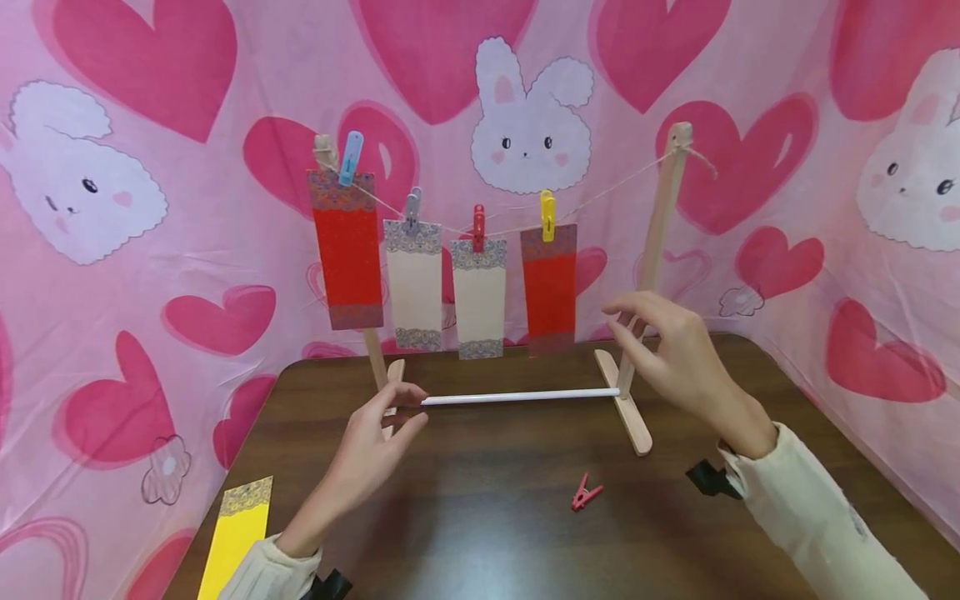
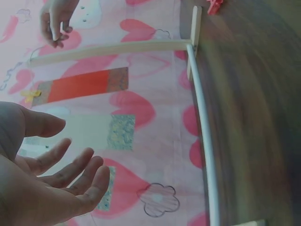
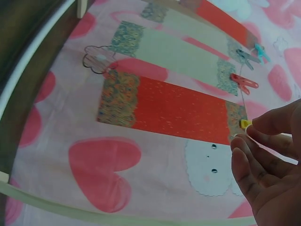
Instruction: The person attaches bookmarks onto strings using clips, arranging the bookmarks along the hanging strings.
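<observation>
Both hands are empty, with loosely bent fingers. My left hand (image 1: 377, 435) is near the left end of a white rod (image 1: 521, 397), low on a wooden stand. In front of the right post (image 1: 664, 221) my right hand (image 1: 681, 354) is raised. Above them a string between two posts carries a large red card (image 1: 348, 258) under a blue clothespin (image 1: 350, 158), a cream card (image 1: 416, 283) under a grey one (image 1: 412, 208), another cream card (image 1: 480, 302) under a red one (image 1: 478, 227), and a smaller red card (image 1: 550, 287) under a yellow clothespin (image 1: 548, 215).
A loose red clothespin (image 1: 585, 493) lies on the brown table (image 1: 480, 533), in front of the stand. At the table's left edge lies a yellow card (image 1: 238, 533) with a patterned end. The stand's right foot (image 1: 636, 425) juts forward. Pink cloth (image 1: 210, 250) with hearts and rabbits hangs behind.
</observation>
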The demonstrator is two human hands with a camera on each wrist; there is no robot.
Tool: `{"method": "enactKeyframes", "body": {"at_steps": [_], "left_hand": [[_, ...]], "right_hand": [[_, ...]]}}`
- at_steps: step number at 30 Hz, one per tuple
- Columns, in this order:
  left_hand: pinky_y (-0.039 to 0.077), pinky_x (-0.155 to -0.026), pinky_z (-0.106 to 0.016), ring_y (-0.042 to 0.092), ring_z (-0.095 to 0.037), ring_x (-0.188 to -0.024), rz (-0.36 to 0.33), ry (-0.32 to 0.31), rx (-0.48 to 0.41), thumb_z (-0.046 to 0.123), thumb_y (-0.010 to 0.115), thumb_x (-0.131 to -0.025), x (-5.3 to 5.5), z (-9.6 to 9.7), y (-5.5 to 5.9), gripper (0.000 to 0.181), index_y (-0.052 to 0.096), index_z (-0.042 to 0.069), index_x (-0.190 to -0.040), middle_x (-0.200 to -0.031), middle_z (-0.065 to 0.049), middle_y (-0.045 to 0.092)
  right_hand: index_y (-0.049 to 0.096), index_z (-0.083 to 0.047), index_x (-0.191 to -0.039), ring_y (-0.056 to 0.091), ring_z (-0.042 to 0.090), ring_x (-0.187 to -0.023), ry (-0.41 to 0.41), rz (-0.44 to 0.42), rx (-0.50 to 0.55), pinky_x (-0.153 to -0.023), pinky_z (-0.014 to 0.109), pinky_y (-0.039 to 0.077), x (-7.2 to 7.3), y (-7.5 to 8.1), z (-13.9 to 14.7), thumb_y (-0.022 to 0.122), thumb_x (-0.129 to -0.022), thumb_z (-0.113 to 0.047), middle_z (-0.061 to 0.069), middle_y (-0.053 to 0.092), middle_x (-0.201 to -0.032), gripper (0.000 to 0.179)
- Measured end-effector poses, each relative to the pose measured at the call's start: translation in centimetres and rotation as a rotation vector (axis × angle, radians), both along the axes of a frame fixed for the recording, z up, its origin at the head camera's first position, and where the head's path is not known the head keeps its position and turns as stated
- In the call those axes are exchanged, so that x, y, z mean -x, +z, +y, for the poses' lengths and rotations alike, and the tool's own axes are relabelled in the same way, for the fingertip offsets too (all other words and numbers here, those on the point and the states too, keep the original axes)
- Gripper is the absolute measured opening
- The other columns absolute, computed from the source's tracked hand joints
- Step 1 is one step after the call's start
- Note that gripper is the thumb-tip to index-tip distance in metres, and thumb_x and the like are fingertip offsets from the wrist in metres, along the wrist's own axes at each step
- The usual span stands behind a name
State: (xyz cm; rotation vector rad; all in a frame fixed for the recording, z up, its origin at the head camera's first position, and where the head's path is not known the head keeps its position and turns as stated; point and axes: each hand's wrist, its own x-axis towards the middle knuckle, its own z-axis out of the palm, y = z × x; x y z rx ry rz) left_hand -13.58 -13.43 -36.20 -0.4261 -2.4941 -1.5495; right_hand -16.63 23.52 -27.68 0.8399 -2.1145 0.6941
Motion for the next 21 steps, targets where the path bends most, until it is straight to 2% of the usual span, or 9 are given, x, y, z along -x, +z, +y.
{"method": "enactKeyframes", "body": {"at_steps": [3, 8, 10, 15, 21], "left_hand": [[0.056, -0.083, -0.03, 0.067, -0.02, -0.097, 0.0, 0.022, 0.013, 0.006, 0.072, -0.09, -0.4, -0.8, -0.6, 0.027, 0.063, 0.011, -0.115, -0.116, -0.004, 0.065], [0.058, -0.075, -0.029, 0.069, -0.019, -0.093, -0.006, 0.055, 0.025, 0.006, 0.072, -0.091, -1.3, -2.3, -1.4, 0.026, 0.063, 0.013, -0.114, -0.114, -0.003, 0.067], [0.058, -0.077, -0.031, 0.069, -0.02, -0.096, 0.001, 0.075, 0.043, 0.007, 0.072, -0.091, -1.6, -2.9, -1.6, 0.025, 0.064, 0.014, -0.113, -0.113, -0.003, 0.067], [0.054, -0.093, -0.043, 0.068, -0.024, -0.105, 0.019, 0.122, 0.092, 0.009, 0.072, -0.091, -2.6, -4.3, -2.2, 0.026, 0.063, 0.011, -0.115, -0.115, -0.005, 0.067], [0.054, -0.091, -0.044, 0.069, -0.027, -0.103, 0.023, 0.175, 0.133, 0.01, 0.072, -0.091, -3.6, -5.9, -3.0, 0.026, 0.063, 0.009, -0.115, -0.114, -0.006, 0.066]], "right_hand": [[0.072, -0.005, -0.108, 0.058, 0.008, -0.077, 0.01, 0.002, 0.0, -0.069, 0.016, 0.047, -0.1, -0.8, 0.2, 0.074, -0.08, 0.007, 0.0, 0.069, -0.094, 0.03], [0.072, -0.007, -0.106, 0.056, 0.007, -0.08, -0.015, -0.003, 0.011, -0.065, 0.017, 0.041, -0.7, -2.0, 1.0, 0.074, -0.079, 0.007, 0.001, 0.068, -0.097, 0.03], [0.072, -0.007, -0.105, 0.055, 0.006, -0.079, -0.035, -0.015, 0.01, -0.066, 0.015, 0.042, -1.0, -2.6, 1.4, 0.074, -0.079, 0.007, 0.002, 0.068, -0.096, 0.03], [0.071, -0.004, -0.102, 0.054, 0.002, -0.078, -0.056, -0.049, -0.007, -0.068, 0.013, 0.044, -1.7, -4.3, 1.9, 0.074, -0.079, 0.007, -0.001, 0.066, -0.094, 0.027], [0.07, -0.004, -0.102, 0.054, 0.001, -0.077, -0.029, -0.094, -0.005, -0.064, 0.015, 0.045, -2.4, -6.9, 2.1, 0.075, -0.077, 0.01, -0.003, 0.065, -0.093, 0.029]]}}
